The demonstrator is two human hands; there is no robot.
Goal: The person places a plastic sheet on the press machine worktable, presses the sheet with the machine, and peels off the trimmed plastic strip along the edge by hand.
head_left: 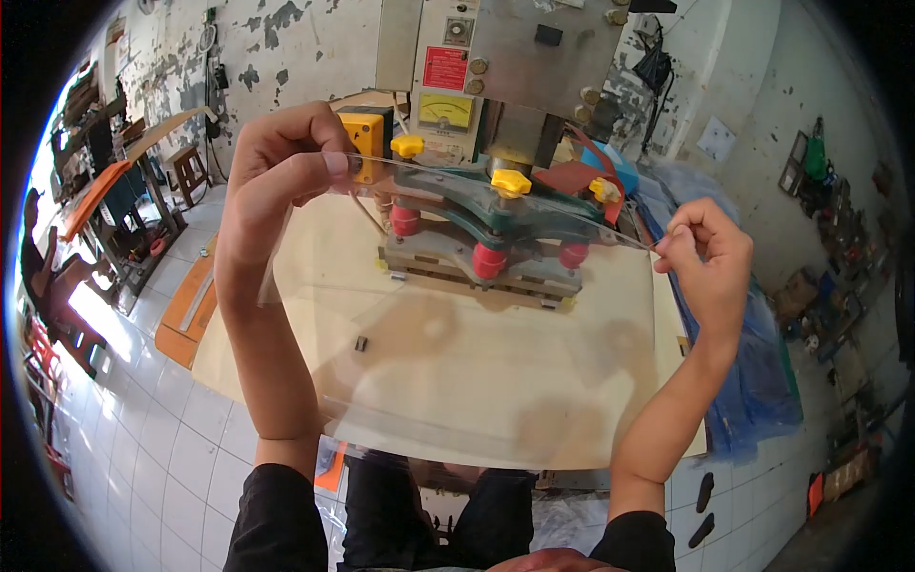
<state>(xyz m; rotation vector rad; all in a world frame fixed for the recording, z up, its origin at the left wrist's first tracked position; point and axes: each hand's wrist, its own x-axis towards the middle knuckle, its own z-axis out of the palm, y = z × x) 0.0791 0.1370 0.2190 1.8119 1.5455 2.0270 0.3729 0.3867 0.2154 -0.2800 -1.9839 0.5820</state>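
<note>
A clear plastic sheet (477, 381) is stretched between my two hands above a pale work surface (238, 367). My left hand (286, 172) pinches its upper left corner near a yellow box. At the upper right corner, my right hand (705, 257) has its fingers closed on the sheet's edge. Behind the sheet stands a press with a green plate (448, 214), yellow knobs (511, 183) and red cylindrical parts (489, 261). A small dark metal piece (361, 343) shows on the pale surface at centre left.
The machine's body with a yellow gauge (445, 112) rises behind the press. Blue plastic sheeting (758, 372) lies at the right. An orange-brown board (186, 310) juts out at the left. Near the far left edge a person (48, 253) is partly visible.
</note>
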